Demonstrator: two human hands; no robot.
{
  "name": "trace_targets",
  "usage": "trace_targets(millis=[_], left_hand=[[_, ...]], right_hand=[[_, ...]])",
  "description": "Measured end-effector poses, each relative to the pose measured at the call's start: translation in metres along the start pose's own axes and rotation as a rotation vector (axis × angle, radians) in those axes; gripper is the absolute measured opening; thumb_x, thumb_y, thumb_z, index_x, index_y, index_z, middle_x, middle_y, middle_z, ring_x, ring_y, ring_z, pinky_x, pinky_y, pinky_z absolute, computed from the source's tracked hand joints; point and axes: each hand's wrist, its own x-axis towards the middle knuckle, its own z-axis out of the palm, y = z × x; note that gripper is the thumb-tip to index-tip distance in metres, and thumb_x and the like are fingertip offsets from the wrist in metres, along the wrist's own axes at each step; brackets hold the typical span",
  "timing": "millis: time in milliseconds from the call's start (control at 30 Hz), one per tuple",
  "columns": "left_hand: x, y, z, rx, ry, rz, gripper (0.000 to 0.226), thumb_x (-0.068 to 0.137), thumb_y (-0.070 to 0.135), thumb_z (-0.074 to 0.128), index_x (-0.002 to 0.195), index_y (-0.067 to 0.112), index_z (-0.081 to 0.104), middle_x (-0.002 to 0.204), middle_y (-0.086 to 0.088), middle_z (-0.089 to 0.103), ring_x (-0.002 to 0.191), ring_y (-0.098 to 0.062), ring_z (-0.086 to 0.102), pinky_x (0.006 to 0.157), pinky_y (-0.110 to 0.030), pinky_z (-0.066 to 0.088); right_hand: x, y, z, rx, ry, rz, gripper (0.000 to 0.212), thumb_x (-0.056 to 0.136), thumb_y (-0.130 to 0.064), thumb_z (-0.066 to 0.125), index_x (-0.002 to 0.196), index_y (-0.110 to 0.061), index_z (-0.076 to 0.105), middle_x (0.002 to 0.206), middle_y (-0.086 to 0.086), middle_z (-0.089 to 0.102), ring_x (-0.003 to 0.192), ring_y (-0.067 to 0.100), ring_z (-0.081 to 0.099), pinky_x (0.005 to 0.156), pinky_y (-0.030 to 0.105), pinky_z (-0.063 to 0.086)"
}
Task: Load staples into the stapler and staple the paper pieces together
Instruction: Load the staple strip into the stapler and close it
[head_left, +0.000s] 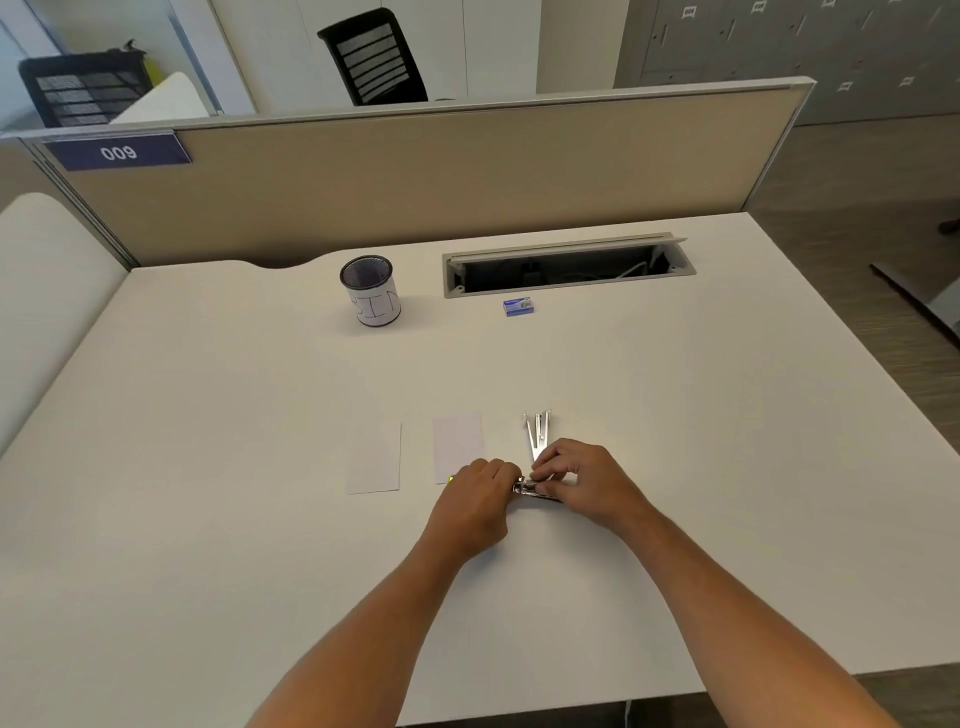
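Note:
A metal stapler (537, 439) lies opened on the white desk (208, 519), its top arm swung up and pointing away from me. My left hand (478, 499) grips the stapler's near end, where a bit of yellow shows. My right hand (582, 478) pinches the silver magazine part at the hinge; whether a staple strip is in its fingers is hidden. Two white paper pieces lie side by side to the left: one (375, 460) further left, one (458, 444) touching my left hand. A small blue staple box (518, 306) sits far back.
A mesh pen cup (370, 291) with a white label stands at the back centre. An open cable tray (566, 267) is sunk into the desk behind the staple box. A beige partition (441, 171) closes the far edge; the desk's right edge drops to the floor.

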Motion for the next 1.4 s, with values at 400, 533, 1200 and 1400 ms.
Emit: trace_targets(millis=[400, 533, 1200, 1400], left_hand=[[-0.003, -0.008, -0.008, -0.084, 0.059, -0.031, 0.014, 0.098, 0.013, 0.054, 0.110, 0.017, 0.052, 0.088, -0.004, 0.064, 0.078, -0.026, 0.050, 0.058, -0.033, 0.030], [-0.001, -0.012, -0.011, -0.123, 0.082, -0.073, 0.014, 0.098, 0.018, 0.056, 0.108, 0.020, 0.047, 0.080, -0.005, 0.062, 0.073, -0.026, 0.051, 0.054, -0.035, 0.032], [0.004, -0.003, -0.011, -0.152, 0.114, -0.041, 0.013, 0.098, 0.019, 0.058, 0.106, 0.016, 0.048, 0.083, -0.004, 0.066, 0.072, -0.027, 0.055, 0.054, -0.036, 0.041], [0.004, -0.004, -0.012, -0.162, 0.122, -0.047, 0.014, 0.098, 0.019, 0.058, 0.108, 0.017, 0.048, 0.084, -0.003, 0.067, 0.073, -0.027, 0.056, 0.054, -0.034, 0.039]], right_hand=[[0.011, -0.012, -0.008, 0.025, 0.061, -0.054, 0.015, 0.074, -0.002, 0.087, 0.085, -0.011, 0.083, 0.093, -0.005, 0.074, 0.079, 0.006, 0.066, 0.074, 0.011, 0.047], [0.014, -0.014, -0.009, 0.061, 0.059, -0.060, 0.015, 0.074, -0.002, 0.088, 0.084, -0.013, 0.084, 0.088, -0.008, 0.077, 0.074, 0.007, 0.067, 0.071, 0.015, 0.048], [0.021, -0.021, -0.013, -0.082, -0.018, -0.286, 0.013, 0.081, 0.003, 0.080, 0.091, -0.006, 0.083, 0.096, 0.003, 0.079, 0.089, 0.010, 0.073, 0.083, 0.017, 0.055], [0.018, -0.019, -0.013, 0.005, 0.013, -0.226, 0.012, 0.080, 0.004, 0.081, 0.088, -0.006, 0.083, 0.093, 0.001, 0.080, 0.087, 0.007, 0.073, 0.083, 0.020, 0.056]])
